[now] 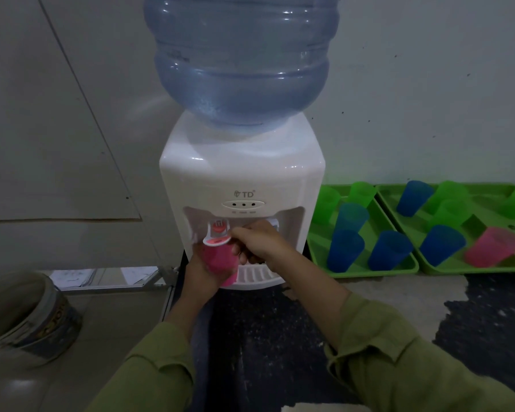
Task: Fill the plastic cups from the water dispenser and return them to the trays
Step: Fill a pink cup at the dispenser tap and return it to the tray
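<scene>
Pale wall (428, 84) behind, dark speckled counter (265, 322) below. On it, a white water dispenser (241, 179) topped by an upturned blue bottle (241, 60). Left hand (199, 273) wrapped round a pink cup (219, 260), held under the red tap (219, 230). Right hand (260, 242) curled onto that tap. Rightward, near tray (369, 267) carrying blue cups (345, 248) and green cups (327, 203); far tray (473, 267) likewise, plus a second pink cup (491, 248). Impossible to tell whether any hold water.
</scene>
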A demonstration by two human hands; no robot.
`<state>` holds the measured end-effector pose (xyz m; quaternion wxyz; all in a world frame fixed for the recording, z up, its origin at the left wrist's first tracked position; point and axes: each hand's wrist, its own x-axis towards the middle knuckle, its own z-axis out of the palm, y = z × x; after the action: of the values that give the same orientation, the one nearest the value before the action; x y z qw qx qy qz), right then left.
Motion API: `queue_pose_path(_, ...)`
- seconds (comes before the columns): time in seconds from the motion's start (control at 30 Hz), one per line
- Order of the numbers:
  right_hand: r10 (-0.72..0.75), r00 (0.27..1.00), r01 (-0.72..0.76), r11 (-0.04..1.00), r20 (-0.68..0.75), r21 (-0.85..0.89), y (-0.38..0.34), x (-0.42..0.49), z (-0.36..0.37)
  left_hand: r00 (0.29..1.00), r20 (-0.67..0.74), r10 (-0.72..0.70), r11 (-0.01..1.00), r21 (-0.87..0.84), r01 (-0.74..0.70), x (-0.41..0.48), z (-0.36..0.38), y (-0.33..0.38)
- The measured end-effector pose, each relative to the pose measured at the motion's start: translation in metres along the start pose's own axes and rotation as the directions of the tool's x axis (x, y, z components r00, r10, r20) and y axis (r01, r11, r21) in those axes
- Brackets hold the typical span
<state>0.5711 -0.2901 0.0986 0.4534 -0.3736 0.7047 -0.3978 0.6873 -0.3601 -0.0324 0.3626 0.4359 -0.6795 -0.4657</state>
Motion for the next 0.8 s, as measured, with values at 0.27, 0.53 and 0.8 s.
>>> queue_pose_path(0.27, -0.015, 1.000, 0.015, 1.000, 0.011, 0.014, 0.001, 0.001, 0.002, 1.000, -0.001, -0.024, 0.999, 0.030, 0.024, 0.001, 0.001, 0.001)
queue_pose_path(0.53, -0.014, 0.999, 0.018, 0.997, 0.049, -0.079, -0.004, 0.006, -0.007, 1.000, 0.032, -0.002, 1.000, 0.016, 0.001, 0.000, -0.003, 0.002)
queue_pose_path(0.8, -0.032, 0.998, 0.037, 0.993, 0.055, -0.108, -0.003, 0.011, -0.009, 0.999, 0.051, -0.003, 0.999, 0.046, 0.000, 0.001, -0.006, 0.001)
